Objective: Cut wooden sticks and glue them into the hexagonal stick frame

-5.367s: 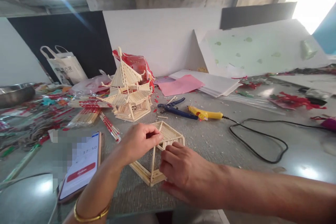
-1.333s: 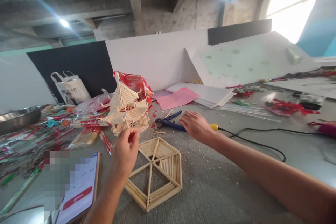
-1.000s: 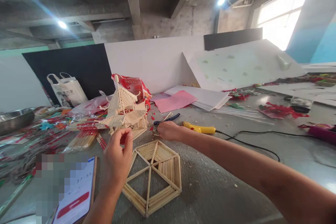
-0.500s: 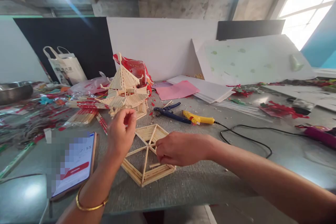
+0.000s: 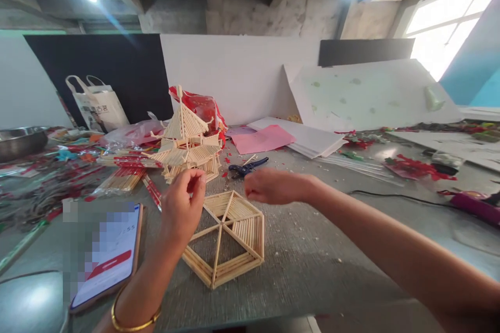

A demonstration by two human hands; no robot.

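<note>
A hexagonal frame of thin wooden sticks [image 5: 255, 258] lies on the grey table, its spokes meeting in the middle and some sections filled with sticks. My left hand [image 5: 183, 203] is raised at the frame's left edge, thumb and fingers pinched; whatever is between them is too small to make out. Beyond the frame's upper right side, my right hand [image 5: 265, 186] is closed with its fingertips hidden, over the handles of dark blue pliers [image 5: 244, 167]. Behind my left hand stands a tiered stick pagoda [image 5: 187, 140].
A phone [image 5: 113, 260] lies at left, near wrapped stick bundles [image 5: 125, 174]. Pink paper [image 5: 261, 139] and white sheets [image 5: 308, 135] are at the back. A black cable [image 5: 390, 197] runs right to a purple object [image 5: 474, 209]. A metal bowl [image 5: 23, 143] sits far left.
My right hand has moved up and away from the frame towards the tools, and now covers the yellow tool. A section at the frame's right is uncovered. My left hand has barely moved.
</note>
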